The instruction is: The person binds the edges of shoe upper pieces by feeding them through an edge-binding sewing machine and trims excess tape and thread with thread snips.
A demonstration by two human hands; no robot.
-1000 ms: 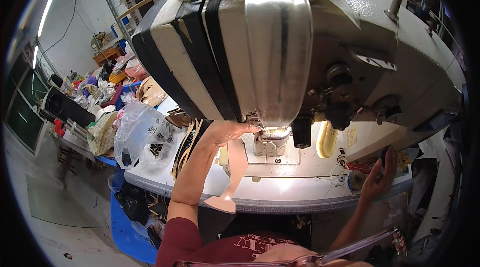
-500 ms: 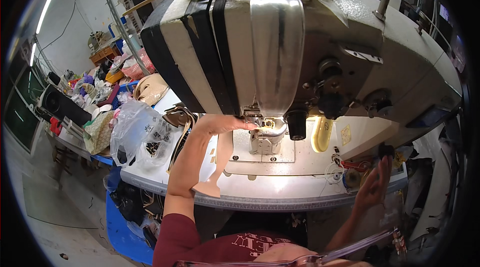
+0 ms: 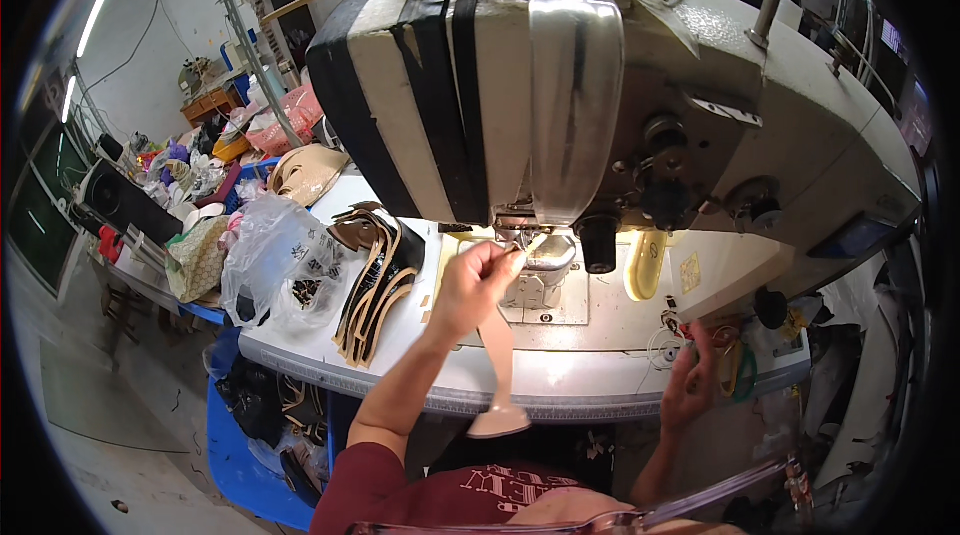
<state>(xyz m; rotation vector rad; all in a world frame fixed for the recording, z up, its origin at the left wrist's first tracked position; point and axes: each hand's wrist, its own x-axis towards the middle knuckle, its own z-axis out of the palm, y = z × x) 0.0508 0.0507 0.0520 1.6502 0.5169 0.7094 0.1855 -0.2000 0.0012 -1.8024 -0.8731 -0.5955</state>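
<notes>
My left hand [image 3: 474, 287] is closed in a pinch on a beige leather-like strap [image 3: 498, 355], just in front of the presser foot [image 3: 518, 233] of the sewing machine [image 3: 680, 135]. Below my fingers the strap hangs past the table's front edge and widens at its lower end. Its top end is hidden by my fingers. My right hand [image 3: 690, 380] is raised over the front edge at the right, index finger stretched up and nothing visible in it. It is nearest to some loose thread [image 3: 664, 345] and a pair of green-handled scissors [image 3: 744, 375].
Left of the machine, a stack of curved black and beige pieces [image 3: 375, 285] lies on the white table [image 3: 560, 367]. Beyond it are a clear plastic bag [image 3: 275, 255] and heaped materials. A blue bin [image 3: 225, 460] stands below left. A yellow oval pad [image 3: 643, 267] is under the machine arm.
My left hand has drawn back from the needle area toward me, bringing the strap with it. My right hand has come left, away from the black knob at the machine's right.
</notes>
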